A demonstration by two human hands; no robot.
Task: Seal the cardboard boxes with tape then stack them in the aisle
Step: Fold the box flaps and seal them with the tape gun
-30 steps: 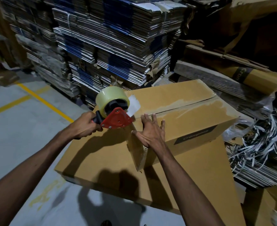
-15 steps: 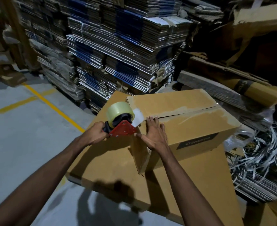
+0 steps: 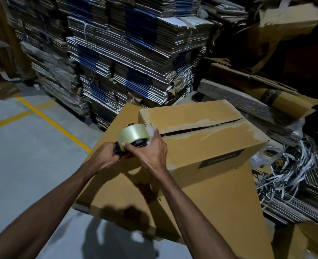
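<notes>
Sealing step: left hand [image 3: 105,156] grips tape dispenser [image 3: 133,138], right hand [image 3: 151,150] pinches tape end; next, stick onto box [image 3: 201,139] seam

Boxes: small box [image 3: 201,143] and large box [image 3: 128,187] under it both plain tan-brown; small one has a black label [image 3: 221,158] with pale lettering and whitish torn strips along the flap edges. Tape roll [image 3: 133,135] pale yellowish-clear, on a black hub. Floor [image 3: 23,165] grey with yellow lines [image 3: 51,123]; flattened cartons [image 3: 132,53] behind striped brown, white and blue.
</notes>
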